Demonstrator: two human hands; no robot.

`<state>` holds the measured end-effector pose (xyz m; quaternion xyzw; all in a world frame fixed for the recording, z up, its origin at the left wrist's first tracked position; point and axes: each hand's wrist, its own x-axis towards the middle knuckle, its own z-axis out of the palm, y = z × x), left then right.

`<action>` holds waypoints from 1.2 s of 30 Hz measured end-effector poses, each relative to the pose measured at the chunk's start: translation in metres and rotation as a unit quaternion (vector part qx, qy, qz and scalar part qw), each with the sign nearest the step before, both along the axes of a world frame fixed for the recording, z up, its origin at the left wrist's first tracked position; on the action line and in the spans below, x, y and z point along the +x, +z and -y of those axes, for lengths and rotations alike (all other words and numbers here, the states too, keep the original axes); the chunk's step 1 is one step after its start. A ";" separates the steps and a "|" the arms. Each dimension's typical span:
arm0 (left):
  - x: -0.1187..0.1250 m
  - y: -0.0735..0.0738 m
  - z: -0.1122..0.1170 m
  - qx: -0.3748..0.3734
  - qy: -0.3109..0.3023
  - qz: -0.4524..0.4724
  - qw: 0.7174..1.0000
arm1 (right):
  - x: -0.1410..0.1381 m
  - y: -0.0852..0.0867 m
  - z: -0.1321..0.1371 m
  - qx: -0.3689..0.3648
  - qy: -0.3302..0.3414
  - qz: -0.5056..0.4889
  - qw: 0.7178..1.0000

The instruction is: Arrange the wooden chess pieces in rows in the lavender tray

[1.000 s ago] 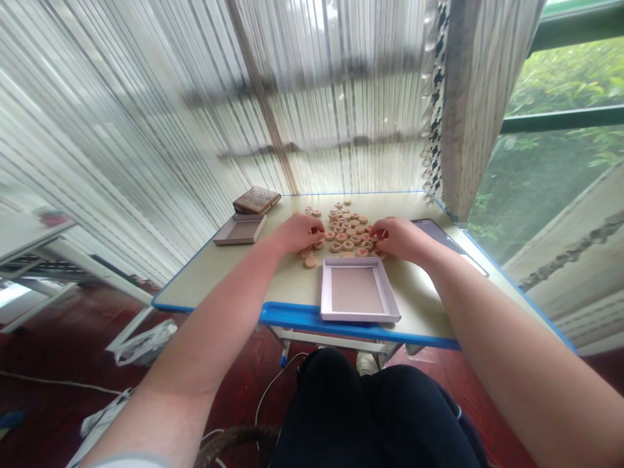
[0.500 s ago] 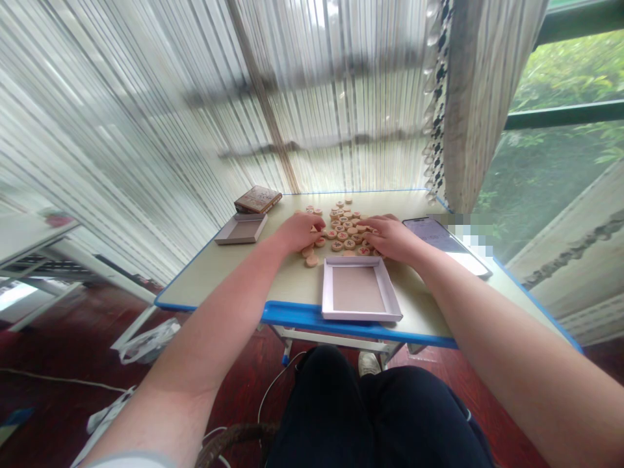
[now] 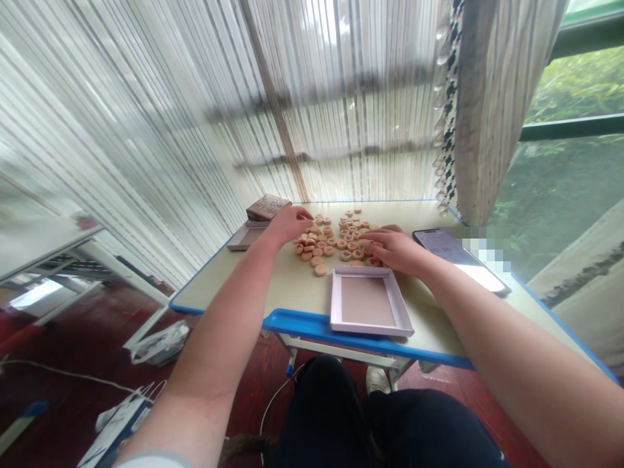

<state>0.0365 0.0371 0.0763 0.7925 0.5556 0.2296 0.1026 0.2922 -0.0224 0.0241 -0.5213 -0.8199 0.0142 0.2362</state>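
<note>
Several round wooden chess pieces (image 3: 336, 240) lie scattered in the middle of the pale table (image 3: 273, 286) with its blue edge. My left hand (image 3: 288, 223) is stretched out over the far left side of the pile, fingers spread and pointing at the pieces. My right hand (image 3: 392, 247) lies flat on the right side of the pile, fingers extended over several pieces. An empty shallow white box tray (image 3: 369, 301) sits at the near edge, just below my right hand.
A second shallow tray (image 3: 242, 238) and a patterned box lid (image 3: 266, 207) lie at the far left of the table. A phone (image 3: 458, 259) rests at the right. Striped curtains hang behind; a window is at the right. Bags and cables lie on the red floor.
My left hand has lifted from the near left of the pile and reached farther away to the left. My right hand stayed on the right side of the pieces. The view shifted slightly.
</note>
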 end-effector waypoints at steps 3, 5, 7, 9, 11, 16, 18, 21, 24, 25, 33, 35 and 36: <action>0.000 -0.005 0.001 -0.031 -0.015 -0.102 0.994 | -0.001 0.001 0.000 -0.019 0.019 0.002 1.000; 0.001 -0.011 0.000 -0.039 -0.032 -0.151 0.987 | -0.002 0.002 0.000 -0.020 0.017 0.010 1.000; 0.002 -0.014 -0.001 -0.048 -0.043 -0.167 0.984 | -0.001 0.002 0.000 -0.015 0.009 0.022 1.000; 0.002 -0.015 -0.003 -0.054 -0.049 -0.165 0.983 | 0.000 0.001 0.000 -0.009 -0.017 0.029 0.999; 0.001 -0.014 -0.004 -0.053 -0.052 -0.153 0.985 | 0.000 0.001 0.000 -0.004 -0.046 0.027 0.999; -0.003 -0.009 -0.006 -0.037 -0.016 -0.133 0.990 | 0.000 0.000 0.000 -0.003 -0.007 0.019 1.000; -0.005 -0.007 -0.005 -0.052 0.002 -0.157 0.986 | 0.000 0.000 -0.001 -0.001 0.001 0.017 1.000; -0.005 -0.006 -0.004 -0.073 0.004 -0.173 0.982 | 0.000 -0.002 -0.002 0.006 0.006 0.014 1.000; -0.002 -0.007 -0.002 -0.062 0.000 -0.177 0.982 | 0.000 -0.001 -0.001 0.010 0.010 0.015 1.000; -0.001 -0.007 -0.001 -0.053 0.000 -0.180 0.982 | 0.000 -0.001 0.000 0.009 0.010 0.015 1.000; -0.001 -0.005 0.003 -0.080 -0.028 -0.199 0.976 | 0.001 -0.003 -0.001 0.015 -0.018 0.036 0.999; -0.001 -0.006 0.003 -0.083 -0.033 -0.202 0.975 | 0.002 -0.004 -0.002 0.013 -0.035 0.040 0.999; 0.000 -0.006 0.003 -0.079 -0.034 -0.200 0.976 | 0.002 -0.005 -0.002 0.009 -0.044 0.040 0.998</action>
